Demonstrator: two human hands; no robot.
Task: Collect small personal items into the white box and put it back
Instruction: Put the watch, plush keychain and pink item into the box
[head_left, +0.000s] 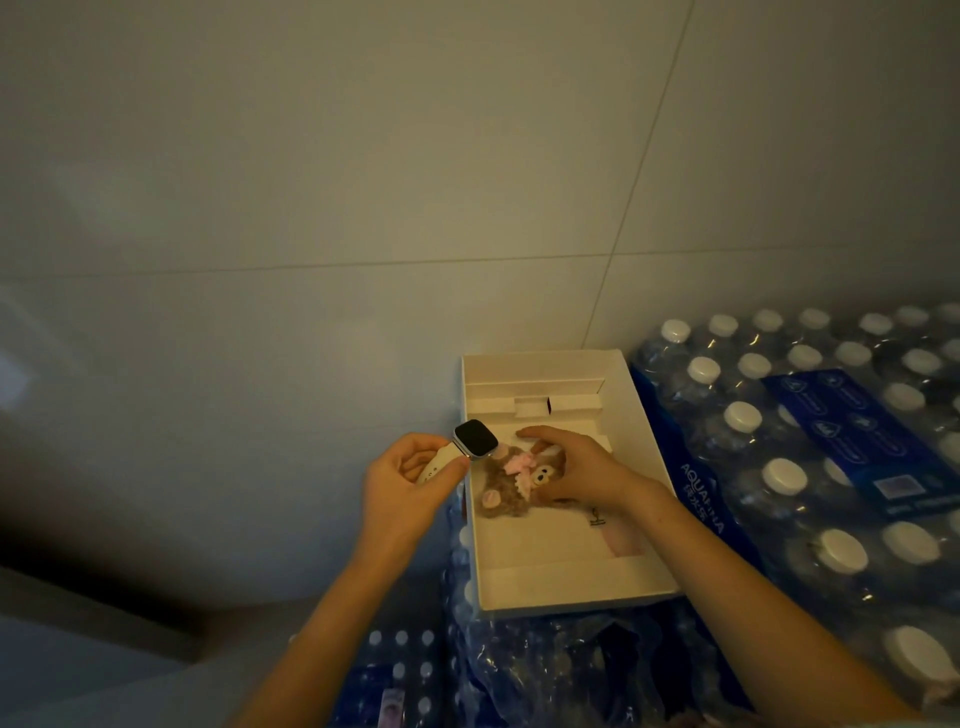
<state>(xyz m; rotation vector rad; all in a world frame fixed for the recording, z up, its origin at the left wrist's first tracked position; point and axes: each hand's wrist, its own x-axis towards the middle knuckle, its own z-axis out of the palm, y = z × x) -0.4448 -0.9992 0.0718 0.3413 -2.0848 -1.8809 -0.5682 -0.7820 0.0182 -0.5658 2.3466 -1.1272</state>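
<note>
A white box (561, 587) sits open on top of wrapped packs of water bottles (805, 467), right next to a tiled wall (363, 208). More bottle packs are stacked beside the box at 3 o'clock, and some are lower down at 6 o'clock.

The person's right hand (582, 467) is inside the box. Its fingers curl over the head of a small brown plush toy (501, 493) with a pink bow, and the thumb is tucked in beside it. The toy lies on the bottom of the box, near the left wall.

The left hand (402, 488) is just outside the box at 9 o'clock. It pinches a smartwatch (475, 439) by its white strap (436, 462). The dark watch screen pokes up over the left rim of the box, close to the toy.

Something pale pink (623, 545) lies on the box floor at 4 o'clock from the toy. I cannot tell what it is.
</note>
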